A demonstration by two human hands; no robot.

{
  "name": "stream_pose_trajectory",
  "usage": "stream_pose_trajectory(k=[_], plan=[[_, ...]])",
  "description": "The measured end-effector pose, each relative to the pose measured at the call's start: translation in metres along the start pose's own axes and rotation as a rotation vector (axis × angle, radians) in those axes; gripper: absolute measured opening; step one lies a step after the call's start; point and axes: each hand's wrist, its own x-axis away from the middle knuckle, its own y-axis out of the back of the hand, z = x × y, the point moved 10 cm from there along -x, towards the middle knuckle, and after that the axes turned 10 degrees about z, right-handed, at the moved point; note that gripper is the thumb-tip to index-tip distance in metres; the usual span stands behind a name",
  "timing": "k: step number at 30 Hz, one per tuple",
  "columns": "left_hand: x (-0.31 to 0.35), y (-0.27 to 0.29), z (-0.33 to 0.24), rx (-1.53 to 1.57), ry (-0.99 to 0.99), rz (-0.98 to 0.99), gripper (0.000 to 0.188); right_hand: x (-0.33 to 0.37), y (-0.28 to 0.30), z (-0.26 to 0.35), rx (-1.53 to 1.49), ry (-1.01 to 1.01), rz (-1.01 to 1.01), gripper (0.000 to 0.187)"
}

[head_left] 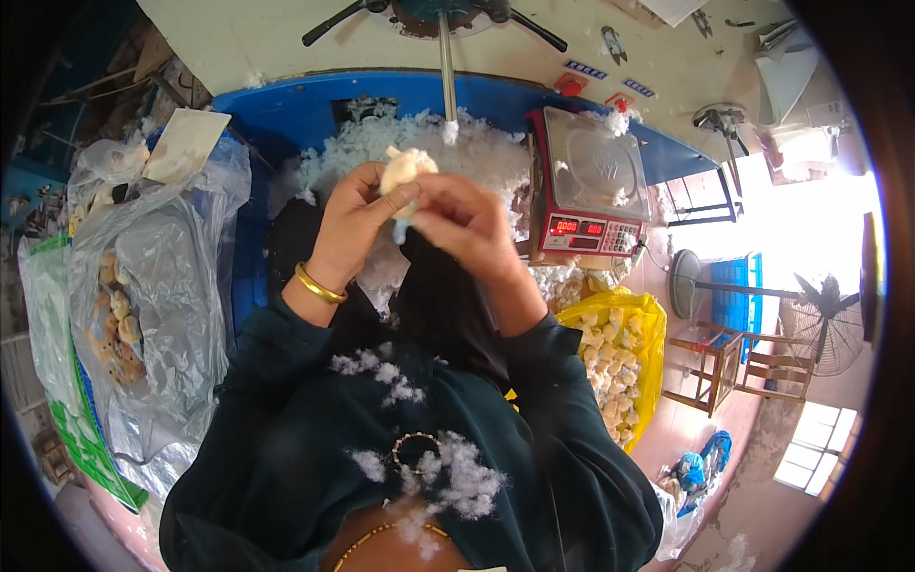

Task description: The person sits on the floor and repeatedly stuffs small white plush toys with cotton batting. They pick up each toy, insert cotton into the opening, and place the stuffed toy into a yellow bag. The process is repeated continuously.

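Between my two hands is a small cream plush toy (405,168), with a bit of pale blue fabric hanging below it. My left hand (355,229) grips the toy, thumb across its front; a gold bangle circles that wrist. The fingers of my right hand (467,224) are closed at the toy's right side, slightly blurred, and what they pinch is hidden. Just beyond the toy, a metal filling tube (447,81) points toward me, a tuft of white stuffing on its tip. Loose white stuffing (486,157) lies in a blue tray (272,95) behind my hands.
A red digital scale (588,229) stands right of the tray. Further right, a yellow bag (653,357) holds many cream plush pieces. On the left, a clear plastic bag (172,248) contains brown plush pieces (119,319). A fan (824,310) and wooden chair (710,367) stand far right.
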Motion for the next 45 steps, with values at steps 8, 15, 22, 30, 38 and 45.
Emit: stream_pose_trajectory(k=[8,15,22,30,38,45], plan=[[0.0,-0.013,-0.011,-0.08,-0.089,0.068,0.024,-0.003,0.01,-0.035,-0.188,-0.329,0.082,0.023],[-0.017,-0.012,-0.028,-0.486,-0.135,-0.005,0.021,-0.012,0.03,-0.004,0.371,-0.022,-0.073,0.022],[-0.077,-0.012,-0.057,-0.734,-0.318,-0.144,0.027,-0.059,0.071,0.024,0.653,0.03,-0.397,0.026],[-0.168,0.032,-0.014,-0.436,-0.091,-0.103,0.028,-0.146,0.113,-0.023,0.318,0.052,-0.5,0.033],[-0.082,-0.034,-0.057,-0.524,-0.246,0.008,0.053,-0.09,0.076,0.022,0.481,0.158,-0.469,0.021],[-0.078,-0.061,-0.038,-0.608,-0.397,0.157,0.06,-0.075,0.083,0.007,0.284,0.247,-0.311,0.014]])
